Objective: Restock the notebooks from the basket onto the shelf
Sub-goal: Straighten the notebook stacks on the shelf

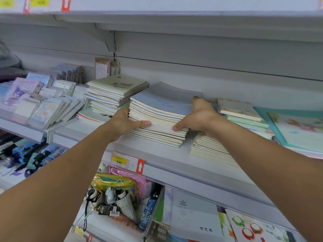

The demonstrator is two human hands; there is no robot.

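Observation:
A thick stack of notebooks (162,117) with a pale blue-grey top cover rests on the white shelf (157,154). My left hand (125,124) grips its left side, thumb lying along the front edges. My right hand (199,116) grips its right side, thumb on the top cover and fingers along the front. The stack's top cover curves upward at the back. The basket is out of view.
A taller cream notebook stack (115,92) stands just left, and a lower cream stack (209,147) just right under my right forearm. Green and pastel notebooks (244,117) lie further right. Character notepads (43,103) fill the left. A 6.00 price tag (127,161) marks the shelf edge.

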